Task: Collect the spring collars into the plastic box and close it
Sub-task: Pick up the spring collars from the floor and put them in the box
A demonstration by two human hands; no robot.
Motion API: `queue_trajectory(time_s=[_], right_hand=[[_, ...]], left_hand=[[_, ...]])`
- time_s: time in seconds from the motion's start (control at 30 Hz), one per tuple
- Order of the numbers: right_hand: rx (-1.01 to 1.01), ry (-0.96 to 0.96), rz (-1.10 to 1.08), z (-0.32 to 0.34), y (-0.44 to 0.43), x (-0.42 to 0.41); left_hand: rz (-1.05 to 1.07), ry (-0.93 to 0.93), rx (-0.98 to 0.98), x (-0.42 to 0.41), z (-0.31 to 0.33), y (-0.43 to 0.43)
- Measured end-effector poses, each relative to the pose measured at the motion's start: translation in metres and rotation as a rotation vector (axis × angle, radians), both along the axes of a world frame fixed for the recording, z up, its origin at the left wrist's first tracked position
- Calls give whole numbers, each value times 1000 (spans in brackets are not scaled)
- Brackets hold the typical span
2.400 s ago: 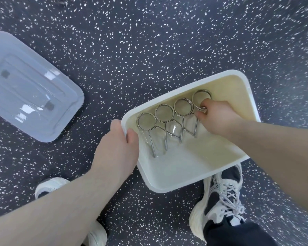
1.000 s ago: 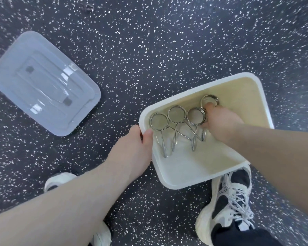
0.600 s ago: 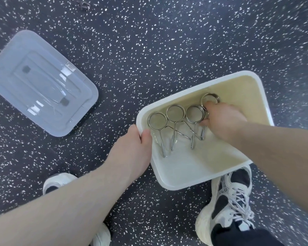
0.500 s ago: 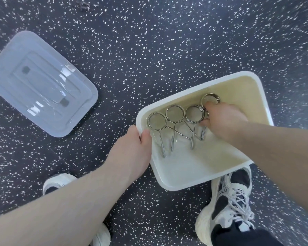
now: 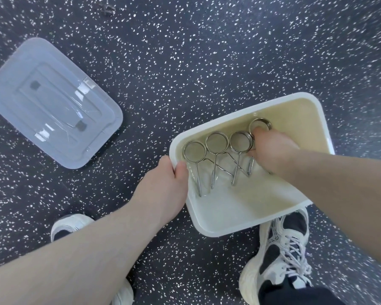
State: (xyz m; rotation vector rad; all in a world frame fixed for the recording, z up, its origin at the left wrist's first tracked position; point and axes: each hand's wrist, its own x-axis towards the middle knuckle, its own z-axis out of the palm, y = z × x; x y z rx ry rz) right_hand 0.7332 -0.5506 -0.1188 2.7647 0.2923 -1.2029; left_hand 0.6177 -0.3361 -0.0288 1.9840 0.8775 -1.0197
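Collars [image 5: 216, 143]: four in view, side by side in a row inside the box, rings toward the far wall, handles pointing back toward the shoes. None visible out on the floor.
Box [image 5: 246, 231]: white, open, down on the speckled floor [image 5: 185, 62], just ahead of the right shoe [image 5: 282, 256].
Left hand [image 5: 163, 188]: clamped on the box's near-left corner, thumb hooked over the rim, steadying it.
Right hand [image 5: 271, 150]: down inside the box, on the fourth collar [image 5: 260, 125] at the right end. Fingers curled over its handles, ring poking out beyond the knuckles. Gripping or just letting go? Cannot tell, fingertips hidden underneath.
Lid [image 5: 51, 102]: clear, flat on the floor, well apart from the box, off to the left. Untouched.
Done so far: collecting looks finished or nearly so, judging by all four collars sitting in the box.
Left to do: free the right hand from the last collar, fetch the lid, line it up over the rim, press it shut.
Progress call: roughly past halfway; the closing half not yet begun.
Watch for: lid turned at an angle to the box, so some rotation likely needed before seating.
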Motion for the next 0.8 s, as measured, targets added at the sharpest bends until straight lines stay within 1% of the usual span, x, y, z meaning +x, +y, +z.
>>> queue_trajectory(time_s=[0.1, 0.17, 0.23, 0.3, 0.47, 0.53, 0.6, 0.67, 0.73, 0.8], right_hand=[[-31, -2, -8, 9, 2, -7], [-50, -23, 25, 22, 7, -13], [-69, -26, 95, 41, 18, -18], [-83, 12, 177, 61, 33, -21], [-108, 302, 405, 104, 87, -18], [-91, 435, 435, 124, 113, -13], [-65, 495, 469, 143, 141, -9], [-26, 466, 520, 159, 170, -9], [15, 393, 564, 171, 200, -9], [49, 336, 554, 180, 228, -9]], left_hand=[[-20, 17, 1, 0, 4, 0], [-27, 26, -2, -3, 9, 0], [-23, 37, -4, -5, 15, 2], [-26, 52, -3, -7, 25, 7], [-7, 43, -25, -7, 58, 37], [16, 29, -26, -6, 70, 56], [34, 4, -14, -7, 81, 76], [60, -21, 3, -9, 91, 97], [102, -50, 23, -14, 99, 117], [139, -75, 42, -22, 106, 135]])
